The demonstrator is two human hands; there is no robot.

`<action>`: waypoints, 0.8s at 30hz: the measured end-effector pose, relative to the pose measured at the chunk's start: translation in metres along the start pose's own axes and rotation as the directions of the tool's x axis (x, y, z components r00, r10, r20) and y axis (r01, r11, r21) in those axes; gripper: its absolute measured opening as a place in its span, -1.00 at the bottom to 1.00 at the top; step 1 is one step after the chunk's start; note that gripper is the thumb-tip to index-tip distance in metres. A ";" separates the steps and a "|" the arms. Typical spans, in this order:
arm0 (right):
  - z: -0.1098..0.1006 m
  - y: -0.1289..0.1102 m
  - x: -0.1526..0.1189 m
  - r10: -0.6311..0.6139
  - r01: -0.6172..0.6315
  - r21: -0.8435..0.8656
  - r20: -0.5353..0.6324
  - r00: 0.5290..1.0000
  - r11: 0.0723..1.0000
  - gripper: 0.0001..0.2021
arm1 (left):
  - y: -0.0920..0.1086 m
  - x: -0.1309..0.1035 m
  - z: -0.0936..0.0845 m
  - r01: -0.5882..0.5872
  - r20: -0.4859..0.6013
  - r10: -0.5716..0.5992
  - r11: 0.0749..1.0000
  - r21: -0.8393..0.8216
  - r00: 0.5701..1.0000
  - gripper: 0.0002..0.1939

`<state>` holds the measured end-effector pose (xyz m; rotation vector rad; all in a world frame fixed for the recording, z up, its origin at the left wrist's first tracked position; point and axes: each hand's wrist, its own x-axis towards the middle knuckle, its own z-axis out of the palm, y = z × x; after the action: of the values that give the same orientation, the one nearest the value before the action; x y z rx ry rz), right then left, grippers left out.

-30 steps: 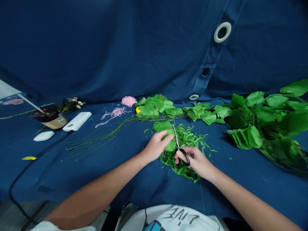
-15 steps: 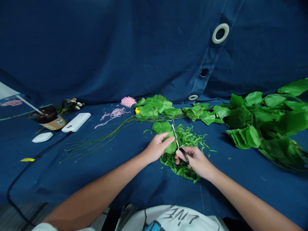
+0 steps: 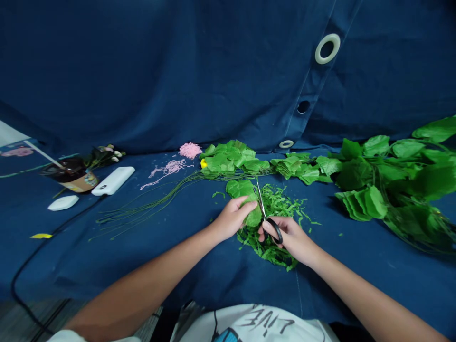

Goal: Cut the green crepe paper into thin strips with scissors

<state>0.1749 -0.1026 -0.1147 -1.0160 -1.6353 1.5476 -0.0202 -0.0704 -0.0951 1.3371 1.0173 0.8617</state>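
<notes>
Pinched in my left hand (image 3: 233, 217) is a green artificial leaf (image 3: 253, 216), held upright over the blue cloth. My right hand (image 3: 287, 237) grips a pair of scissors (image 3: 262, 202) by the black handles, with the blades pointing away from me along the leaf's right edge. Whether the blades touch the leaf I cannot tell. Below both hands lies a heap of shredded green strips (image 3: 274, 254). Another green leaf (image 3: 237, 188) shows just beyond my left fingers.
Stacked leaves (image 3: 228, 159) with long green stems (image 3: 153, 202) lie behind, and leafy vines (image 3: 409, 175) spread at right. Pink yarn (image 3: 190, 150), a white power bank (image 3: 114, 181) with a black cable (image 3: 33, 261), a white case (image 3: 63, 203) and a drink cup (image 3: 76, 180) are left.
The scissors have turned and shifted slightly in my right hand, the handles looking a little more open. My left hand stays almost in place with the leaf.
</notes>
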 end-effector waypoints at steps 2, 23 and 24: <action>0.000 -0.001 0.000 -0.006 0.006 -0.005 0.006 1.000 1.000 -0.59 | 0.000 0.000 0.000 -0.002 0.001 0.002 1.000 -0.002 1.000 -0.62; 0.002 0.003 0.001 0.030 -0.030 0.002 -0.050 0.998 1.000 -0.58 | 0.000 0.003 -0.002 -0.011 0.042 0.009 0.999 0.039 0.999 -0.61; 0.003 0.003 0.001 0.033 -0.033 0.004 -0.056 0.998 0.999 -0.58 | 0.000 0.002 -0.002 -0.013 0.040 0.012 0.999 0.035 0.999 -0.62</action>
<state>0.1724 -0.1028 -0.1183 -1.0803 -1.5851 1.5292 -0.0211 -0.0675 -0.0954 1.3865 0.9987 0.8269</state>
